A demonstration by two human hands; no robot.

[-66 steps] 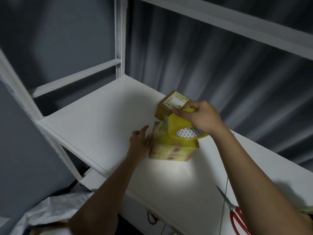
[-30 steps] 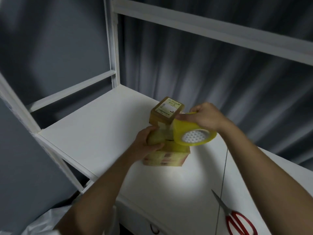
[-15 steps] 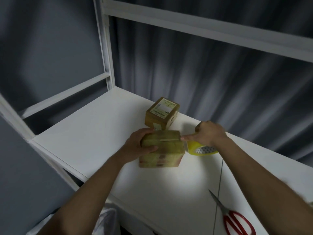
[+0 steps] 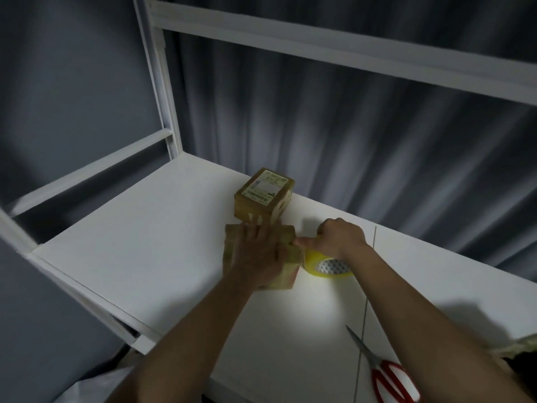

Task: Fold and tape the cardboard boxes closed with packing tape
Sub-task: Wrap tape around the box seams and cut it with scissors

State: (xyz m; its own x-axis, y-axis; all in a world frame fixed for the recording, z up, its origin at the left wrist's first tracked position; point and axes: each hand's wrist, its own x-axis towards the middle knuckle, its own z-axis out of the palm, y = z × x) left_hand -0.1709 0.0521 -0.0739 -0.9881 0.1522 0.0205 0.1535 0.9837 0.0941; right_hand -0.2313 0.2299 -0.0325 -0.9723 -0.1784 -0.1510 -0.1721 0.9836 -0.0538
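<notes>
A small cardboard box (image 4: 286,271) wrapped in yellowish tape sits on the white shelf (image 4: 145,237). My left hand (image 4: 258,254) lies flat on the box's top, fingers straight, pressing down. Just right of the box, my right hand (image 4: 338,238) grips a yellow roll of packing tape (image 4: 328,264) that rests on the shelf, thumb pointing at the box's right edge. A second cardboard box (image 4: 263,196) with a white label stands directly behind the first, touching it or nearly so.
Red-handled scissors (image 4: 386,373) lie on the shelf at the front right. A thin seam (image 4: 367,301) runs across the shelf. White frame posts (image 4: 158,82) rise at the back left, with a grey curtain (image 4: 377,126) behind. Something pale lies at the right edge (image 4: 520,344).
The tape roll came down from above the box to the shelf at its right. My left hand shifted from the box's left side to lie flat on top.
</notes>
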